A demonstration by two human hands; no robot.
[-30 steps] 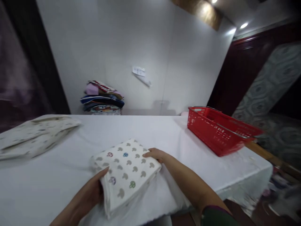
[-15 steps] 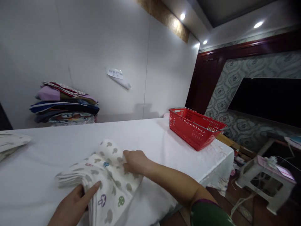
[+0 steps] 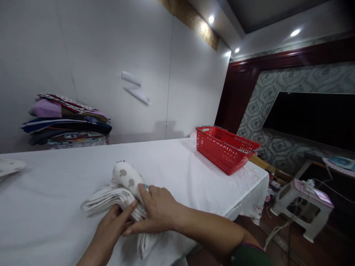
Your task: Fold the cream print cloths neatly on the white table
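Observation:
A white cloth with grey mushroom prints (image 3: 126,175) is bunched in folded layers on the white-covered table (image 3: 166,159). My left hand (image 3: 112,223) grips its near folded edge, thumb on top and the other fingers underneath, partly hidden. From the right, my right hand (image 3: 158,208) closes on the same cloth, its fingers over the upper fold and its thumb near my left hand. Layered edges show at the cloth's left end, and a corner hangs below my hands.
A red plastic basket (image 3: 222,147) stands at the table's back right. Folded clothes (image 3: 69,120) are stacked against the wall at the left. Another printed cloth (image 3: 11,167) lies at the far left edge. A plastic stool (image 3: 302,207) stands on the floor at right.
The cloth, spread with its printed face up before, is now folded over and bunched, showing its layered edges. My right hand has moved down and in toward my left hand.

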